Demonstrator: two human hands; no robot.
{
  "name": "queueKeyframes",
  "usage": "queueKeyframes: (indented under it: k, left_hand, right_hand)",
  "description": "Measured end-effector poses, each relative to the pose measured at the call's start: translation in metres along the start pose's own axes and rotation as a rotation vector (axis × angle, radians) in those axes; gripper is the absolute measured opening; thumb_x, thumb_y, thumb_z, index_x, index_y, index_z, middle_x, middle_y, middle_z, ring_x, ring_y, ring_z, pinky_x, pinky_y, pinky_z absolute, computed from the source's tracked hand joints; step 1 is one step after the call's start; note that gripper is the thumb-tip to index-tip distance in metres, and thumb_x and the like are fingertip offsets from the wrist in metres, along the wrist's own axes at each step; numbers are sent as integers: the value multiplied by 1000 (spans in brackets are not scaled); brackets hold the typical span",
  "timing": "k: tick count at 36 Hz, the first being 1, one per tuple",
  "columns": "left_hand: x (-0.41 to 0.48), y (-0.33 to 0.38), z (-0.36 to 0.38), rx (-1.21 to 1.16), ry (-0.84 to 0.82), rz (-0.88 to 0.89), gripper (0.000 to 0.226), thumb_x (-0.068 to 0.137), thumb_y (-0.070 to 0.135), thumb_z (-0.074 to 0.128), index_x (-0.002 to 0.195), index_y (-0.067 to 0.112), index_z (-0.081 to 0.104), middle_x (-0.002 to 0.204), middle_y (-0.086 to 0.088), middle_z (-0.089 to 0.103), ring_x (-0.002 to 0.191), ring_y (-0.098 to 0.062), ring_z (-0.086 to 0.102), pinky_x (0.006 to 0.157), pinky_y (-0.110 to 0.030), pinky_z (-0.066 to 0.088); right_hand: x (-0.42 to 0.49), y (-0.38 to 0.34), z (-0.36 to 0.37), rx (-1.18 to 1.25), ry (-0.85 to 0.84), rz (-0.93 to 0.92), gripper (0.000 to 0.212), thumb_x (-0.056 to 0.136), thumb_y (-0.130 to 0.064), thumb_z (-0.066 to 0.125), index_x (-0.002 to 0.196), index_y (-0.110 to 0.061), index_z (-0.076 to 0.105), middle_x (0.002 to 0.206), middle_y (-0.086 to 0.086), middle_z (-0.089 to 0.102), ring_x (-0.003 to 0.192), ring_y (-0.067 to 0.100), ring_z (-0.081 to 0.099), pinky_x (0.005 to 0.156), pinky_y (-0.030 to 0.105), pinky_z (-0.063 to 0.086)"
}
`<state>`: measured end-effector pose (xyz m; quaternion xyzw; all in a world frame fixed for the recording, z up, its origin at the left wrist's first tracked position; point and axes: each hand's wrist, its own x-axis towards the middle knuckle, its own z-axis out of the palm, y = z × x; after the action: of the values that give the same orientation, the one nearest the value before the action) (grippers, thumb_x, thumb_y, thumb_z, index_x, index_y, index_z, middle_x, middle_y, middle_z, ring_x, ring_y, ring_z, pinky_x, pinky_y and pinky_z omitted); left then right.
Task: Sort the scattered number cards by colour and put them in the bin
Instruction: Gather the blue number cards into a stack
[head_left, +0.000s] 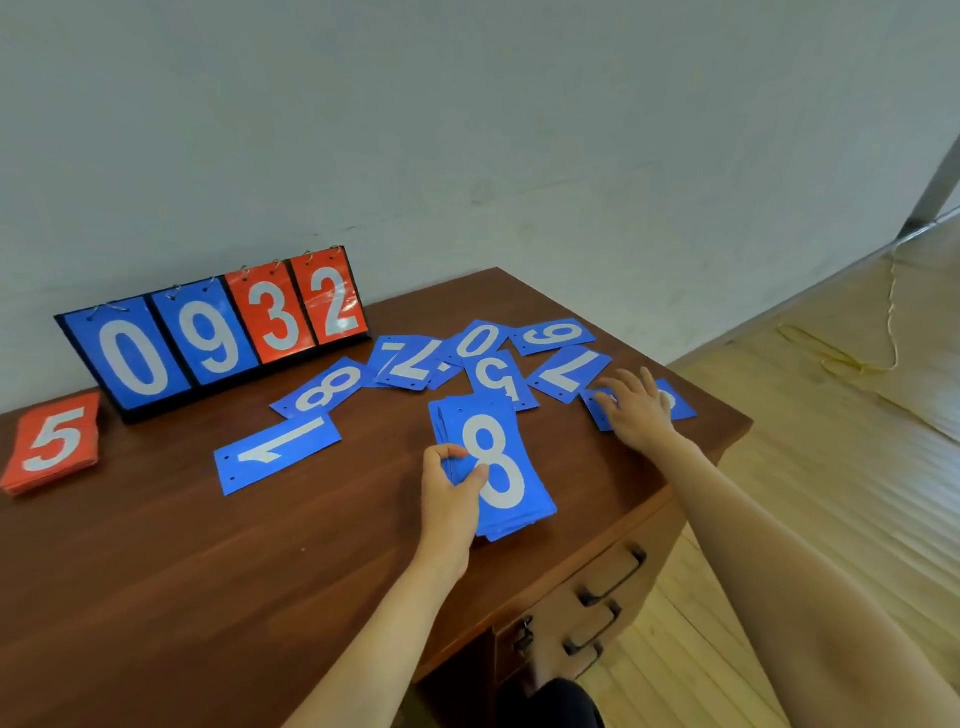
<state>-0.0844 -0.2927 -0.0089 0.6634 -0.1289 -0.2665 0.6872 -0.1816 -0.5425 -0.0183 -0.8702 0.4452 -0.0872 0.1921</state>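
Blue: one stack (506, 457) pinched by left hand (450, 493), one loose card (679, 406) under flat right hand (636, 410).

The right hand (636, 410) lies flat over a blue card (683, 408), covering its number but for a sliver of white. Only the top 8 of the blue stack (498, 467) shows; the left hand (449, 488) grips its edge, the thumb covering part of the digit, and the cards beneath are hidden. The red stack (54, 441) likewise shows only its top 5. The blue stack overlaps the lower end of the 5 card (498, 376). Under the left 7 card (410, 364) lies a lower card (381, 364) whose number cannot be read. The desk (208, 571) runs off the left and bottom edges, and a dark shape (561, 701) at the bottom edge is cut off and cannot be identified.
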Motion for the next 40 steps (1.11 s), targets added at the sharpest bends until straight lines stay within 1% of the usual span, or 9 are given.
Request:
queueKeyframes:
  k: [5, 8, 17, 20, 25, 28, 33, 38, 40]
  left_hand:
    - [6, -4, -2, 3, 1, -4, 24, 87, 7, 64, 92, 24, 49, 112, -2, 57, 100, -20, 63, 82, -48, 56]
    - [3, -5, -6, -14, 4, -9, 23, 87, 6, 63, 93, 23, 49, 111, 1, 57, 98, -18, 63, 78, -41, 58]
    - [-21, 0, -36, -9, 40, 17, 23, 88, 6, 63, 93, 24, 49, 112, 1, 55, 101, -19, 61, 83, -46, 56]
    - [-32, 4, -55, -17, 77, 36, 24, 88, 5, 63, 92, 24, 49, 113, 1, 54, 101, -17, 60, 83, -41, 56]
    - [-51, 6, -90, -40, 153, 41, 25, 87, 5, 62, 92, 26, 49, 117, -3, 54, 103, -19, 60, 84, -43, 55]
    - [-61, 8, -110, -72, 188, 38, 24, 88, 4, 62, 95, 23, 49, 116, -3, 54, 103, -19, 60, 74, -35, 57]
    - [-76, 13, -143, -112, 258, 59, 22, 89, 2, 60, 100, 18, 48, 113, -1, 54, 94, -14, 61, 66, -28, 53]
    - [-88, 18, -169, -145, 314, 64, 23, 89, 2, 59, 102, 17, 48, 115, -1, 52, 95, -13, 59, 66, -28, 53]
    - [-92, 18, -175, -148, 326, 62, 23, 89, 2, 59, 103, 17, 48, 116, -1, 51, 99, -15, 57, 63, -24, 50]
  right_hand:
    - [2, 9, -1, -121, -128, 22, 50, 102, -39, 15, 151, -28, 15, 160, -3, 6, 147, 24, 0, 116, 49, 4]
    - [-7, 0, -4, -157, -143, 56, 50, 102, -35, 15, 152, -27, 13, 160, -2, 6, 147, 23, 3, 117, 47, 9]
    - [-80, -57, 9, -289, -261, 69, 55, 101, -27, 23, 152, -21, 4, 159, 8, 1, 145, 31, 6, 115, 50, 17]
    - [-108, -84, 15, -316, -309, 35, 57, 100, -23, 27, 152, -19, 4, 158, 13, 2, 144, 33, 7, 114, 46, 20]
    - [-147, -133, 32, -399, -346, -42, 56, 101, -23, 31, 152, -16, 7, 155, 18, 11, 142, 36, 14, 109, 44, 29]
    - [-163, -161, 47, -411, -369, -112, 54, 101, -24, 33, 151, -18, 12, 153, 17, 17, 140, 36, 17, 108, 47, 30]
    - [-164, -193, 47, -387, -361, -152, 39, 97, -19, 43, 136, -14, 44, 143, 13, 35, 133, 34, 27, 107, 55, 24]
    - [-150, -199, 27, -334, -445, -128, 53, 82, -36, 70, 126, -17, 46, 132, 10, 43, 125, 35, 37, 103, 52, 34]
    - [-146, -195, 26, -325, -471, -131, 48, 78, -43, 72, 110, -13, 52, 114, 9, 54, 107, 31, 47, 95, 43, 40]
